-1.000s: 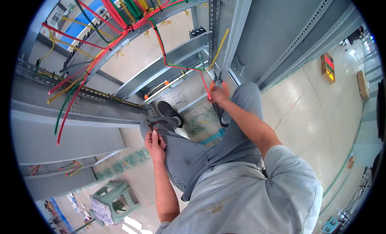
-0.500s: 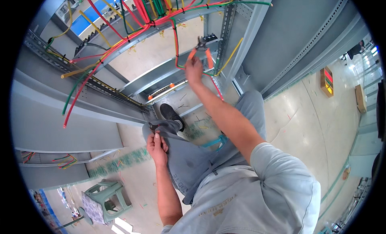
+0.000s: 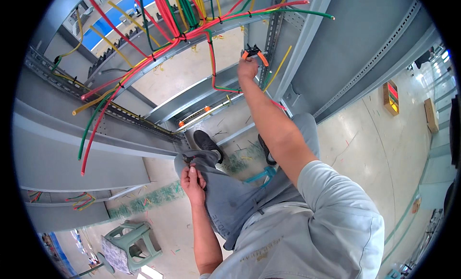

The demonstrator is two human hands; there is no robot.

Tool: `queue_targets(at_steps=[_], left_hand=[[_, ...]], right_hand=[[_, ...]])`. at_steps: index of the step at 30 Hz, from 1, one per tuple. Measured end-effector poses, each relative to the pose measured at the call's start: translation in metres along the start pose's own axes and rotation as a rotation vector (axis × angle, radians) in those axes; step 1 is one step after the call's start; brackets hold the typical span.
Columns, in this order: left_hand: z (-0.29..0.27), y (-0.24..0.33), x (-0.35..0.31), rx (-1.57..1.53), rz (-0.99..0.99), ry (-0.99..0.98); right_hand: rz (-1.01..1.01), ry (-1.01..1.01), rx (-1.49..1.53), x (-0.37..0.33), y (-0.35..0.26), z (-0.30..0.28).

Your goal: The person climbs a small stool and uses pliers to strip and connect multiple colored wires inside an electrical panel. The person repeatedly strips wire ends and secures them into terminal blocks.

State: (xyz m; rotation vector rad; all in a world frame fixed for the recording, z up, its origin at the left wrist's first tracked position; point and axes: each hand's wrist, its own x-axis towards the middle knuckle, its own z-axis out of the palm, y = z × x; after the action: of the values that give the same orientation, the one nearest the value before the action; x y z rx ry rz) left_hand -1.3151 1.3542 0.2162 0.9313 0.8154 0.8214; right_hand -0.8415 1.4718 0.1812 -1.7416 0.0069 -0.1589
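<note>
My right hand [image 3: 247, 70] reaches into the metal cabinet, its fingers closed on one handle of a pair of pliers [image 3: 253, 51] with orange handles and a dark head. The handles stand apart. Just left of that hand hangs a bundle of red and green wires [image 3: 213, 63], and a yellow wire [image 3: 278, 68] rises to its right. Over my left knee my left hand [image 3: 193, 181] is closed, with a small dark thing [image 3: 188, 159] at its fingertips; its kind is unclear.
Red, green and yellow wires [image 3: 180, 37], tied with black ties, curve across the cabinet frame. Loose wire ends [image 3: 83, 172] hang at the left. A green stool [image 3: 144, 236] stands lower left. Wooden boxes [image 3: 391, 99] lie on the floor to the right, and wire scraps lie about my feet.
My right hand has moved up and right with the pliers, away from the red and green bundle. My left hand stays by the knee; the view has shifted slightly.
</note>
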Motion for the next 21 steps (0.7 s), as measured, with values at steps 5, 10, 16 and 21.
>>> queue_targets(at_steps=[5, 10, 16, 21], left_hand=[[0.008, -0.001, -0.001, 0.020, -0.003, -0.016], [0.009, -0.003, 0.002, 0.013, -0.008, -0.059], [0.021, 0.011, -0.002, 0.153, -0.124, -0.220], [0.070, 0.032, -0.008, 0.285, -0.310, -0.649]], right_hand=[[0.090, 0.081, 0.075, -0.001, 0.022, 0.001], [0.257, -0.135, 0.221, -0.034, 0.012, -0.025], [0.099, -1.140, 0.234, -0.176, 0.011, -0.150], [0.468, -1.832, 0.416, -0.196, 0.025, -0.272]])
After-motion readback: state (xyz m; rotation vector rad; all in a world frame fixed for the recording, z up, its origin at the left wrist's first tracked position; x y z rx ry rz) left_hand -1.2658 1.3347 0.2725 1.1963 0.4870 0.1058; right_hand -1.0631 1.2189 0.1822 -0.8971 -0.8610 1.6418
